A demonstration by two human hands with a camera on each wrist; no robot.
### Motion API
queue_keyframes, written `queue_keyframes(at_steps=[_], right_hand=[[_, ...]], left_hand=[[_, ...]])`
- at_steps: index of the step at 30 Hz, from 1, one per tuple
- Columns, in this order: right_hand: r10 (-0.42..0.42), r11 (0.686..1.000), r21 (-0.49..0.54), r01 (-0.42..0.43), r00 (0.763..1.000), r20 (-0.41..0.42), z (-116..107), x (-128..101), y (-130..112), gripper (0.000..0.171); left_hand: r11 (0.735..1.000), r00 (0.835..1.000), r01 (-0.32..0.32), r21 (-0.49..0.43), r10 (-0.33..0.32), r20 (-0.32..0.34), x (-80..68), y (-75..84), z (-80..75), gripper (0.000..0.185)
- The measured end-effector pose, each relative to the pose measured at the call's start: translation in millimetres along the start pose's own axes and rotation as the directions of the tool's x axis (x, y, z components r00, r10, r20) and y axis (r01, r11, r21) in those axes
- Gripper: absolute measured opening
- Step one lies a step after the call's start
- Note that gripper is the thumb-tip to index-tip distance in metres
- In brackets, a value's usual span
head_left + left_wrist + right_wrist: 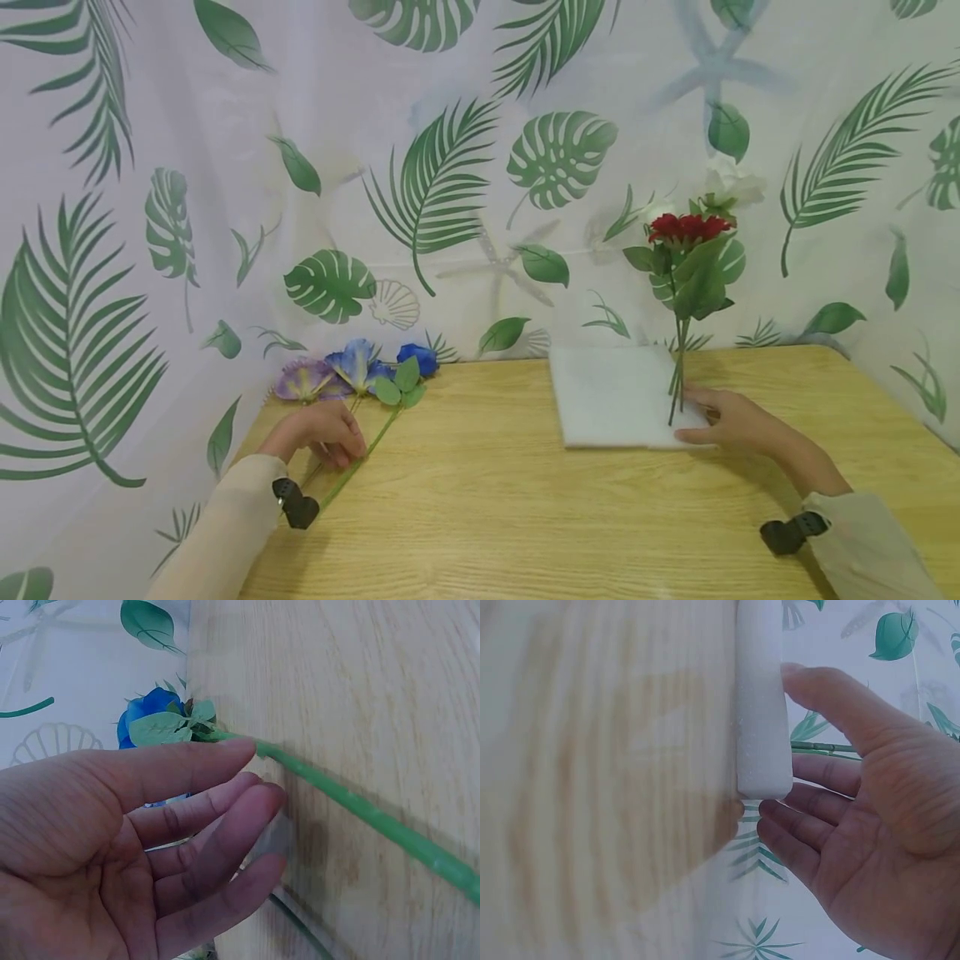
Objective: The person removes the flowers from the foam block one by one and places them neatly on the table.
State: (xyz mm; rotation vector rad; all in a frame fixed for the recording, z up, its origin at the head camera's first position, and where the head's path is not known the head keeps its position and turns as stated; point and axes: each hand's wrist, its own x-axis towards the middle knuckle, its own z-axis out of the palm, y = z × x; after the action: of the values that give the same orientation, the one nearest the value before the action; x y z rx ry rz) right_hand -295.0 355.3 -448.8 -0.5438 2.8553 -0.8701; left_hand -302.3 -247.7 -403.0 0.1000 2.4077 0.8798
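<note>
My left hand lies on the wooden table at the left, fingers loosely bent and holding nothing. In the left wrist view the left hand has its index fingertip at the green stem of a blue flower lying flat. My right hand rests on the front right corner of a white foam block. The right wrist view shows the thumb against the foam block's edge and straight fingers beside it. A red flower and a white flower stand upright in the foam.
A purple flower, a light blue flower and the dark blue flower lie at the table's back left corner. A leaf-print curtain closes off the back and both sides.
</note>
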Motion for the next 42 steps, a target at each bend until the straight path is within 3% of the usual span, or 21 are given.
queue_keyframes(at_steps=[6, 9, 13, 20, 24, 28, 31, 35, 39, 42], right_hand=[[0.008, 1.0, -0.007, -0.008, 1.0, 0.004, 1, -2, 3, 0.092], [0.01, 1.0, -0.008, -0.01, 1.0, 0.011, 1, -3, 4, 0.092], [0.013, 1.0, -0.006, -0.013, 1.0, 0.015, 2, -4, 4, 0.092], [0.015, 1.0, -0.02, -0.015, 1.0, 0.012, 2, -5, 1, 0.093], [0.019, 1.0, -0.021, -0.018, 1.0, 0.014, 0, -7, -2, 0.092], [0.023, 0.999, -0.022, -0.023, 1.0, 0.013, -2, -7, -3, 0.092], [0.027, 1.0, -0.016, -0.027, 1.0, 0.016, -2, -7, -3, 0.093], [0.025, 0.999, -0.021, -0.025, 1.0, 0.013, -1, -6, -2, 0.094], [0.011, 0.999, -0.033, -0.01, 1.0, 0.001, 0, -6, -4, 0.092], [0.005, 1.0, -0.03, -0.005, 1.0, -0.002, -1, -5, -5, 0.091]], left_hand=[[0.999, 0.998, -0.046, 0.027, 0.047, -0.04, 5.5, 9.5, -2.6, 0.01], [0.996, 0.995, -0.081, 0.028, 0.083, -0.053, 10.5, 18.2, -3.5, 0.022], [0.991, 0.991, -0.13, 0.018, 0.131, -0.036, 18.4, 34.7, -1.3, 0.033], [0.97, 0.97, -0.245, -0.009, 0.245, -0.003, 36.4, 72.5, 17.0, 0.03], [0.947, 0.95, -0.312, -0.073, 0.313, 0.002, 47.2, 100.3, 31.1, 0.022], [0.911, 0.92, -0.388, -0.143, 0.393, 0.004, 58.2, 129.6, 45.9, 0.015], [0.879, 0.895, -0.437, -0.189, 0.446, 0.006, 67.5, 148.9, 57.1, 0.017], [0.847, 0.875, -0.467, -0.255, 0.484, 0.004, 78.8, 171.8, 72.5, 0.022], [0.819, 0.869, -0.471, -0.328, 0.495, -0.013, 89.7, 192.4, 88.5, 0.025], [0.799, 0.875, -0.457, -0.391, 0.482, -0.037, 96.5, 208.5, 101.1, 0.024]])
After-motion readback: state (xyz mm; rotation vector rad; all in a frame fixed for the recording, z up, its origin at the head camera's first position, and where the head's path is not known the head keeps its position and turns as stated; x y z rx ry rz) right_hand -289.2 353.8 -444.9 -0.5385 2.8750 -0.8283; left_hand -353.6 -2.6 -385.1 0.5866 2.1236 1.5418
